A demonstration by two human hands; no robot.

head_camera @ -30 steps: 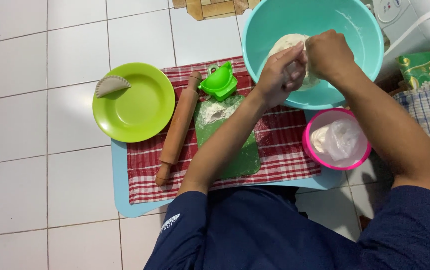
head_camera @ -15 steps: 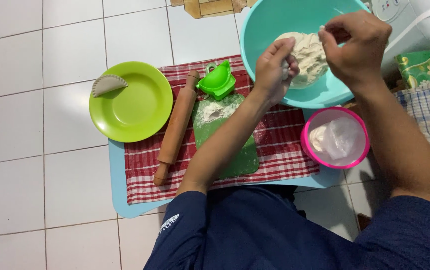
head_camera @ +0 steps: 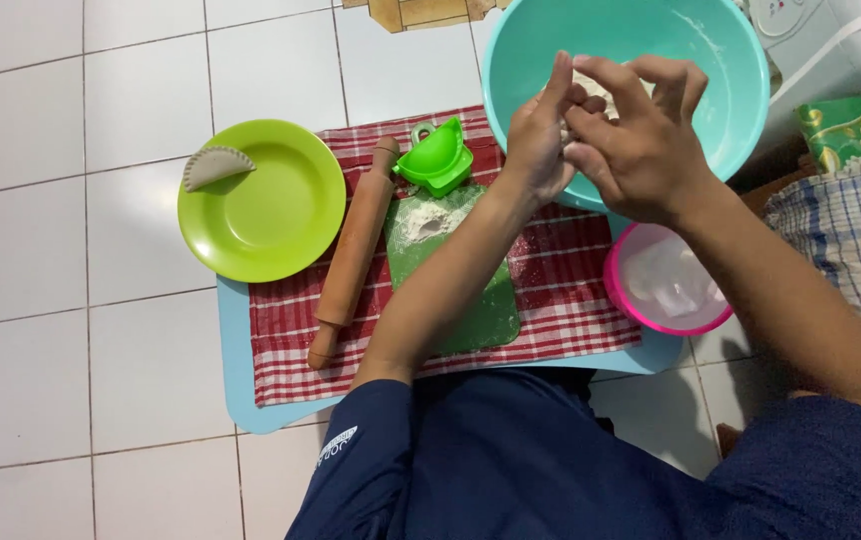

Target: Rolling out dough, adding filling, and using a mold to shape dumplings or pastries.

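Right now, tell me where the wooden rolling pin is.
In the head view, the long brown wooden rolling pin lies slanted on the red checked cloth, left of centre, between the round lime-green plate and the floured green cutting mat.

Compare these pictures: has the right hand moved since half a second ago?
Yes. The right hand has moved down and left from the far right rim of the teal bowl to its near side, meeting the left hand.

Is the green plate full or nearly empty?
Nearly empty. The green plate holds only one folded dumpling at its left rim; the rest of its surface is bare.
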